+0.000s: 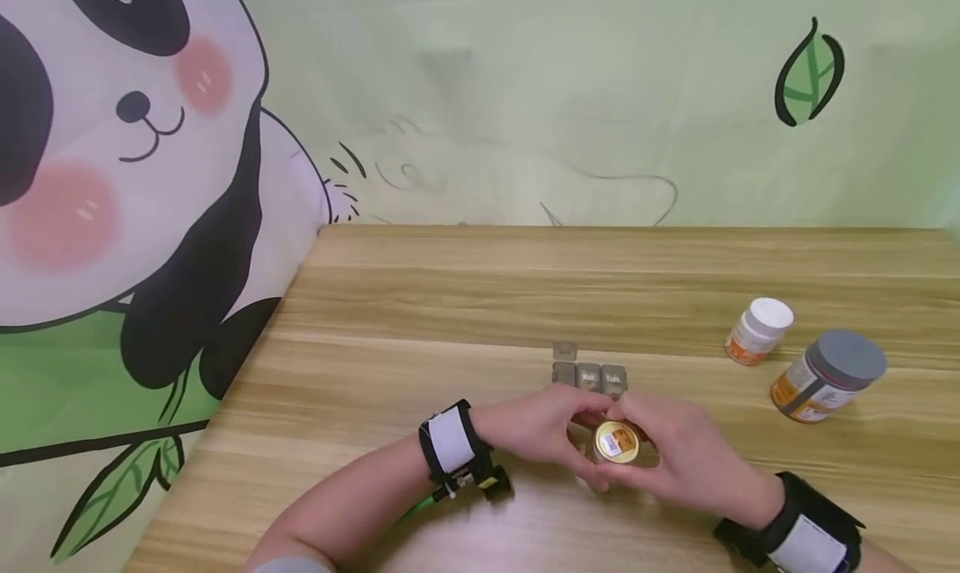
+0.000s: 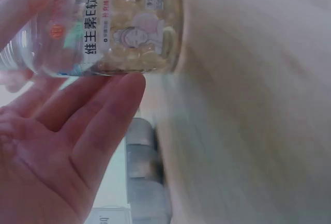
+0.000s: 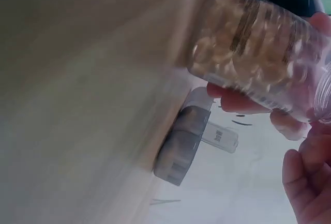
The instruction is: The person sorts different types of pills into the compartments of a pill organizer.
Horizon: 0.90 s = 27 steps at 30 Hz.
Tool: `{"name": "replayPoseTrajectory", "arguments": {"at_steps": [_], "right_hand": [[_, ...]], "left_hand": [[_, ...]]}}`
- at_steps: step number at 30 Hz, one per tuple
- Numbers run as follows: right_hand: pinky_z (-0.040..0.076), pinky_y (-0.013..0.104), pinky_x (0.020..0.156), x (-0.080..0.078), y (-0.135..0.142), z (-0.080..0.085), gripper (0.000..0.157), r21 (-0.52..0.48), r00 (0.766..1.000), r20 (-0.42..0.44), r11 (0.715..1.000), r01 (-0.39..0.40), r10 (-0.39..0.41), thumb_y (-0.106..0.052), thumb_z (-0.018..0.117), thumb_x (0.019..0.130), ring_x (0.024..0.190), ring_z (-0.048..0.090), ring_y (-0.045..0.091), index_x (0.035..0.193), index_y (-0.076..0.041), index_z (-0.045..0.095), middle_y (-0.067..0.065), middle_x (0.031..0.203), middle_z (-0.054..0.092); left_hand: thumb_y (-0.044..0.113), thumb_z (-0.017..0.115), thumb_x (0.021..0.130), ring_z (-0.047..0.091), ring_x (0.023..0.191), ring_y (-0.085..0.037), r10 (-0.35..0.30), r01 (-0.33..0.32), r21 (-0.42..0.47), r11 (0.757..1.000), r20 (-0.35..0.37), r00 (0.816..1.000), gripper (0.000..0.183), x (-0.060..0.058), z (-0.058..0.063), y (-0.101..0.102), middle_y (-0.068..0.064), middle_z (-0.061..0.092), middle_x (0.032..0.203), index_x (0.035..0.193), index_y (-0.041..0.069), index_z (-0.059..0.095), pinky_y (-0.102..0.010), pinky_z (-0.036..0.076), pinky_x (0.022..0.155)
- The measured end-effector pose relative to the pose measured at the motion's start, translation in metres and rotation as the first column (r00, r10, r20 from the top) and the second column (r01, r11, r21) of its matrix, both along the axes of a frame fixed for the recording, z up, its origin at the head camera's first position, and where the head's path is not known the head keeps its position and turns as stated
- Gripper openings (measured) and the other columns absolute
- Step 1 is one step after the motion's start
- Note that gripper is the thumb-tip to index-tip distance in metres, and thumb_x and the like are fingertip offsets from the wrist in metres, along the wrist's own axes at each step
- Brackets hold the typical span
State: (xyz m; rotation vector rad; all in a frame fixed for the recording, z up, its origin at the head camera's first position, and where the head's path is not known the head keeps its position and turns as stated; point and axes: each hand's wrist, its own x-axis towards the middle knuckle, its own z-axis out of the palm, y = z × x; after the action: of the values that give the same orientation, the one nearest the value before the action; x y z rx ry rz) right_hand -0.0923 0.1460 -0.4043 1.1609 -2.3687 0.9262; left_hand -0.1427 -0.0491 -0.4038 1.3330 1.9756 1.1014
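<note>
A clear vitamin E softgel bottle (image 2: pixel 129 32), full of amber capsules in its lower part, stands on the table. My left hand (image 1: pixel 551 429) grips its side, thumb and fingers on opposite sides. The fingers of my right hand (image 1: pixel 671 452) hold the round gold lid (image 1: pixel 617 444), which carries an orange and white sticker. Screw threads show at the bottle's neck (image 3: pixel 324 97) in the right wrist view. Just beyond the hands lies a grey pill organizer (image 1: pixel 588 378); one compartment flap (image 1: pixel 565 352) is raised, and the hands hide part of it.
A white-capped bottle (image 1: pixel 759 331) and a larger jar with a grey lid (image 1: pixel 828 375) stand to the right on the wooden table (image 1: pixel 420 298). Behind the table hangs a green backdrop (image 1: pixel 487 98) with a panda. Both wrists wear strapped cameras.
</note>
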Motion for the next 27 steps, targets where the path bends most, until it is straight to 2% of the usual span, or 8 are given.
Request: {"name": "replayPoseTrajectory", "arguments": {"at_steps": [3,6,11,16,22,27], "right_hand": [[0.037,0.014,0.061,-0.001,0.003,-0.001,0.037,0.008,0.997,0.040,0.998,-0.069,0.069,-0.038,0.072,0.074,0.073,0.045,-0.002,0.101,-0.022,0.052,-0.017,0.087,0.048],[0.040,0.017,0.064,-0.003,0.007,-0.002,0.040,-0.002,0.992,0.075,0.995,-0.103,0.102,-0.037,0.073,0.073,0.077,0.047,0.000,0.105,-0.023,0.053,-0.016,0.091,0.050],[0.039,0.020,0.060,-0.006,0.018,0.000,0.052,0.001,0.989,0.146,1.000,-0.024,0.024,-0.047,0.076,0.064,0.071,0.044,0.002,0.102,-0.025,0.049,-0.016,0.083,0.045],[0.041,0.025,0.061,-0.010,0.029,0.004,0.059,0.020,0.988,0.150,0.999,0.046,-0.048,-0.051,0.077,0.058,0.072,0.045,0.004,0.101,-0.025,0.047,-0.014,0.083,0.046],[0.044,0.030,0.069,-0.012,0.039,0.006,0.056,0.022,0.987,0.153,0.999,0.040,-0.043,-0.044,0.077,0.063,0.080,0.049,0.004,0.109,-0.027,0.049,-0.016,0.094,0.050],[0.044,0.030,0.074,-0.002,0.040,0.011,0.043,0.006,0.964,0.259,0.998,-0.055,0.052,-0.032,0.072,0.075,0.092,0.051,0.006,0.112,-0.029,0.050,-0.013,0.103,0.053]], "left_hand": [[0.028,0.077,0.069,0.048,0.103,0.005,-0.021,0.021,-0.005,1.000,0.007,1.000,0.051,0.000,0.000,-0.001,0.012,0.058,0.109,0.111,0.017,0.048,-0.019,0.037,0.087],[0.030,0.076,0.069,0.046,0.105,0.006,-0.023,0.023,-0.010,1.000,-0.021,1.000,0.051,0.000,-0.001,0.000,0.011,0.057,0.112,0.111,0.017,0.048,-0.018,0.035,0.088],[0.032,0.076,0.070,0.047,0.101,0.007,-0.024,0.022,-0.045,0.999,-0.036,0.999,0.052,0.001,0.000,0.002,0.013,0.056,0.107,0.112,0.018,0.048,-0.016,0.036,0.085],[0.034,0.075,0.071,0.049,0.099,0.007,-0.020,0.018,-0.082,0.997,-0.024,1.000,0.047,0.000,0.001,0.002,0.016,0.056,0.102,0.107,0.019,0.048,-0.016,0.037,0.083],[0.035,0.074,0.071,0.047,0.100,0.007,-0.013,0.010,-0.104,0.995,-0.025,1.000,0.049,0.000,0.003,0.001,0.016,0.055,0.104,0.109,0.019,0.048,-0.015,0.036,0.084],[0.035,0.074,0.071,0.047,0.101,0.007,-0.010,0.009,-0.092,0.996,-0.017,1.000,0.049,0.002,0.003,0.001,0.016,0.056,0.105,0.110,0.020,0.048,-0.016,0.035,0.085]]}}
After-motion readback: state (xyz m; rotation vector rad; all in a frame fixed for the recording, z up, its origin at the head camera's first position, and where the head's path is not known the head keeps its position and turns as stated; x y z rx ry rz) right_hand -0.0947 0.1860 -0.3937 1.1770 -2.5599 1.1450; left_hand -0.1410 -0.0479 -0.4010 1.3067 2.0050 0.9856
